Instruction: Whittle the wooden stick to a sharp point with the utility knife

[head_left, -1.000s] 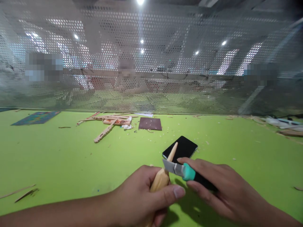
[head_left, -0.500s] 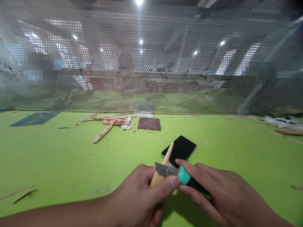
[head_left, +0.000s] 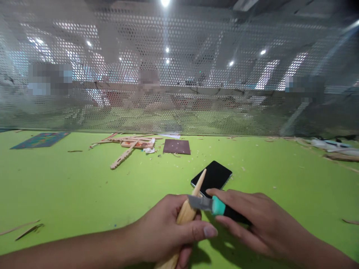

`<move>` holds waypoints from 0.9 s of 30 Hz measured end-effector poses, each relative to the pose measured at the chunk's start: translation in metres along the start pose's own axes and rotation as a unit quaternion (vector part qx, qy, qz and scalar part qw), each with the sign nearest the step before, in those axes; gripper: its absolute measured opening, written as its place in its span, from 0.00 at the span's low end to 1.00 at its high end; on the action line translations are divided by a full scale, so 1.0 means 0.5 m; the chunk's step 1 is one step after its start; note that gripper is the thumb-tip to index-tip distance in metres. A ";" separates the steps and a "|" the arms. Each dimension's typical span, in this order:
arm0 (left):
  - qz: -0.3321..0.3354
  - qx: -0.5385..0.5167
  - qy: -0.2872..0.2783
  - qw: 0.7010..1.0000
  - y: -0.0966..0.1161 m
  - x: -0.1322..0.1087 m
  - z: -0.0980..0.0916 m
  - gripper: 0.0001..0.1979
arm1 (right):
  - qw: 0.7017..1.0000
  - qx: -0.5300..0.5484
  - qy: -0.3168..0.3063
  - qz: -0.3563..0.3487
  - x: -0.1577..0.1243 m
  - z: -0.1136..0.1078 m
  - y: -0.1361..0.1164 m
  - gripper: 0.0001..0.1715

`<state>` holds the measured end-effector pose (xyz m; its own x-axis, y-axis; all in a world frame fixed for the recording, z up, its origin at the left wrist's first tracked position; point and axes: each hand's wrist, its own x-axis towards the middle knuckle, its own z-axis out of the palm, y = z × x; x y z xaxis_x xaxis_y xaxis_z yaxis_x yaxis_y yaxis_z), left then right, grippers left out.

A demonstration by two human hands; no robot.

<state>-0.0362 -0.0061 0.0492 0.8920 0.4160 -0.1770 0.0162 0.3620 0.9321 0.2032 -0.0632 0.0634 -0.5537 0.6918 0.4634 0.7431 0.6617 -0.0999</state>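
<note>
Wooden stick (head_left: 188, 211) | gripped: left hand (head_left: 165, 233) | knife (head_left: 209, 204): right hand (head_left: 258, 224)

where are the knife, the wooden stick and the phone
knife (head_left: 203, 203): head view, on the grey blade by the teal collar
wooden stick (head_left: 185, 216): head view, on the thick shaft under the blade
phone (head_left: 214, 175): head view, on the middle of its dark screen

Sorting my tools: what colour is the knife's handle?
The knife handle is teal near the blade, black behind; head view.
</note>
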 end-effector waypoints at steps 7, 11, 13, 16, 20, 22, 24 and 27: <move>-0.011 0.015 -0.019 1.000 -0.004 0.004 -0.008 0.25 | 0.998 0.049 -0.014 0.026 -0.021 0.016 -0.004 0.20; -0.017 0.013 -0.025 0.999 -0.010 0.007 -0.010 0.30 | 1.000 -0.018 -0.002 0.024 -0.022 0.018 -0.009 0.22; -0.020 0.010 -0.023 0.999 -0.012 0.006 -0.010 0.30 | 0.998 -0.049 0.015 0.023 -0.020 0.018 -0.012 0.23; -0.022 0.008 -0.017 1.000 -0.013 0.004 -0.007 0.28 | 0.994 -0.089 0.052 0.029 -0.016 0.015 -0.017 0.23; -0.012 0.008 -0.001 1.000 -0.008 0.000 -0.001 0.25 | 0.992 -0.100 0.077 0.026 -0.013 0.012 -0.019 0.23; -0.006 0.009 0.003 1.000 -0.007 -0.001 0.001 0.25 | 0.992 -0.095 0.078 0.022 -0.014 0.013 -0.017 0.23; -0.006 0.008 0.002 1.000 -0.008 -0.001 0.000 0.24 | 0.992 -0.100 0.079 0.018 -0.016 0.016 -0.014 0.23; 0.002 -0.003 -0.001 1.000 -0.015 0.003 -0.004 0.23 | 0.990 -0.111 0.081 0.025 -0.019 0.020 -0.004 0.25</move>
<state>-0.0359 -0.0064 0.0413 0.8933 0.4152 -0.1720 0.0097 0.3647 0.9311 0.2033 -0.0682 0.0506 -0.4597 0.6555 0.5992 0.8424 0.5355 0.0604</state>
